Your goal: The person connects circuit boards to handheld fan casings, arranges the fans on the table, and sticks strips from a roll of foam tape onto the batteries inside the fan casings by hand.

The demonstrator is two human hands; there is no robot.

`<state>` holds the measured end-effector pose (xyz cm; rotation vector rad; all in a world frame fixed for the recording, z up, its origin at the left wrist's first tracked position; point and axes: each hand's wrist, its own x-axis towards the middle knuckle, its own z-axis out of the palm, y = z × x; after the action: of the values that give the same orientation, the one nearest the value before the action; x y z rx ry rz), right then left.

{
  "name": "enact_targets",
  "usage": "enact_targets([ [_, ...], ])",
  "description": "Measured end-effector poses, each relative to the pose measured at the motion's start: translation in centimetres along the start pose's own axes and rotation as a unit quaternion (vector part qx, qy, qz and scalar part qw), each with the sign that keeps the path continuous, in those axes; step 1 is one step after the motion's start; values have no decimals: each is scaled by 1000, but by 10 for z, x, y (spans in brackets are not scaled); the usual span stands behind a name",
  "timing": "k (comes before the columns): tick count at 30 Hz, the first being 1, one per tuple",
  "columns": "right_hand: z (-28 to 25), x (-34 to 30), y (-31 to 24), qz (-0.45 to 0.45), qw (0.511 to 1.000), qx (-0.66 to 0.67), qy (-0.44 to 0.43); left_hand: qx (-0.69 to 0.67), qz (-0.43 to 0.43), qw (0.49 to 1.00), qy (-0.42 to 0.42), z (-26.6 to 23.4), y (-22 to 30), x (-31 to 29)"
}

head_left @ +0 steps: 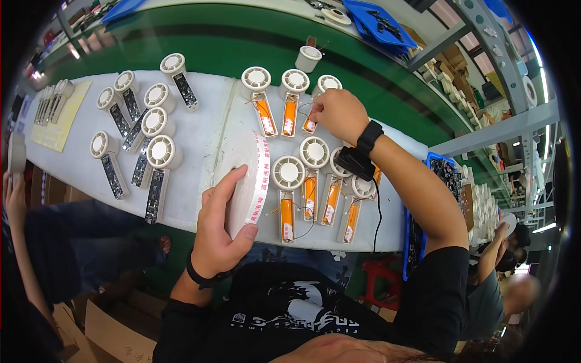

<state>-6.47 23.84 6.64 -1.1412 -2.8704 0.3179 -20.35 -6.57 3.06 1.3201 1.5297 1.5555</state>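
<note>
Left hand [219, 233] gripped wide roll of white foam tape [247, 181], thumb across near edge, fingers over rim; roll stood on edge on white foam board [200, 130], near board's front edge. Right hand [339, 114] farther back, fingertips pinched down on orange-bodied fan unit [312, 112] in back row; what sat between fingertips hidden by knuckles. Black wrist strap [369, 138] with cord trailed over front-row units. Fan units: round white ribbed heads, slim handles. Left group [145, 139] showed dark circuit boards, not orange.
</note>
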Motion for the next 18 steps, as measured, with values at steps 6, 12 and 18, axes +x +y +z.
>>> enact_targets([
  [6, -2, 1, -5, -22, 998, -51, 8, 6, -7, 1000, -6, 0, 0, 4],
  [12, -18, -4, 8, -176, 983, -12, -52, 27, 13, 1000, 5, 0, -4, 5],
  [18, -16, -5, 7, -281, 955, -84, -47, 60, 36, 997, -9, 0, -1, 7],
])
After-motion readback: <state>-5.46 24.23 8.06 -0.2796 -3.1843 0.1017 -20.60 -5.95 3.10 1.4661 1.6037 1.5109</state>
